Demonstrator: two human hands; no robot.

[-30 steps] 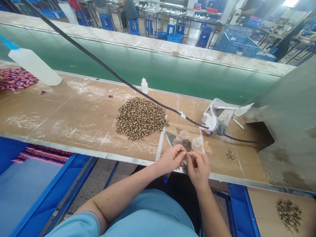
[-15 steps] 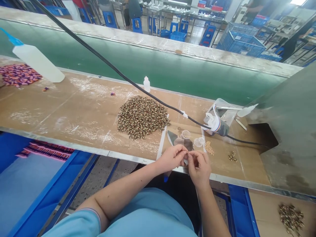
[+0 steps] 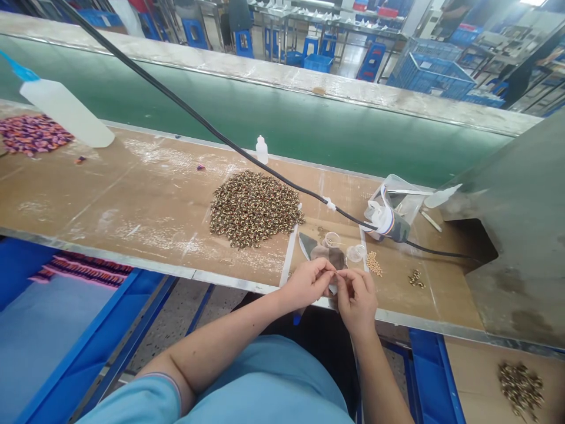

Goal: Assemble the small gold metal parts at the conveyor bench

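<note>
Two hands curled inward, the left hand [image 3: 306, 284] and right hand [image 3: 356, 301] closed in a pinch on a tiny item [image 3: 336, 273], too small to identify, just above the workbench edge [image 3: 238, 282].

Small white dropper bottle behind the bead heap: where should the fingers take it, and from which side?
Best grip is probably the straight lower body of the small white dropper bottle, below its tapered nozzle. Come from the right: it stands upright, and the black cable passes close on its near left side, with the heap of small brown-and-gold pieces beyond that.
</note>
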